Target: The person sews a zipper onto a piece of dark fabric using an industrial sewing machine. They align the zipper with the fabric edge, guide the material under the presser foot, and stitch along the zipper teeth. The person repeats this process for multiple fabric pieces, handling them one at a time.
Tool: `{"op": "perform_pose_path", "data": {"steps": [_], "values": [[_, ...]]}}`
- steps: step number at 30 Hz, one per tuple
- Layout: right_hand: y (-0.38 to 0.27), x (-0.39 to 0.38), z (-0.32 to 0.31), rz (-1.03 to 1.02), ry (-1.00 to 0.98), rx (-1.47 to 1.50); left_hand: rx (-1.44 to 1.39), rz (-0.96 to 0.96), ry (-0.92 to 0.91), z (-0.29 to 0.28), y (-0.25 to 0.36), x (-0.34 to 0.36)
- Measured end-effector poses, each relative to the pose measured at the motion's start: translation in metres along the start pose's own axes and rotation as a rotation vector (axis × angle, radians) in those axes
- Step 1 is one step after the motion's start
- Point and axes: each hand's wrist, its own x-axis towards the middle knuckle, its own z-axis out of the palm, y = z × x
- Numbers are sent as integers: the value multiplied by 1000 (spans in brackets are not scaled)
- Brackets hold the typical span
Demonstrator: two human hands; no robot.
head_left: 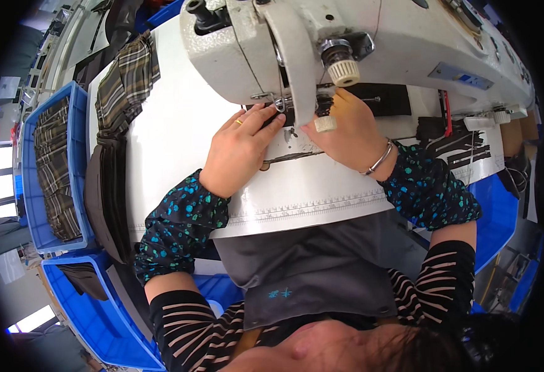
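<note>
My left hand (238, 149) lies with its fingers stretched flat beside the needle area of a white sewing machine (235, 56). Its fingertips press on a dark fabric piece (272, 126) under the machine head; a ring is on one finger. On the other side of the needle area, my right hand (349, 133) rests close to the machine, wearing a silver bangle (379, 157). The machine head and a cream knob (326, 124) hide part of its fingers, so their grip does not show. Dark cloth (391, 99) extends to the right behind this hand.
Folded plaid cloth (126, 77) and stacked dark pieces (108, 192) lie at the table's left. A blue crate (77, 167) holds more plaid pieces; another blue crate (108, 316) stands below. Dark strips (464, 149) lie right. A printed ruler (309, 206) follows the table's front edge.
</note>
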Motion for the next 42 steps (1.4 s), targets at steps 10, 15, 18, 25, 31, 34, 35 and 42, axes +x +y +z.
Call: {"op": "perform_pose_path", "data": {"steps": [10, 15, 18, 25, 31, 34, 35, 42], "values": [[2, 3, 2, -31, 82, -48, 25, 19, 15, 0, 1, 0], [3, 1, 1, -49, 5, -28, 30, 4, 5, -1, 1, 0], [5, 1, 4, -58, 49, -66, 27, -7, 4, 0, 0, 1], [5, 2, 2, -63, 44, -69, 45, 16, 84, -3, 3, 7], [6, 2, 3, -66, 31, -78, 37, 0, 77, -4, 2, 8], [4, 2, 3, -50, 24, -65, 36, -3, 64, -3, 1, 8], [3, 3, 3, -49, 20, -62, 27, -13, 43, -2, 0, 6], [4, 2, 5, -45, 22, -74, 59, 21, 93, 0, 0, 7]]}}
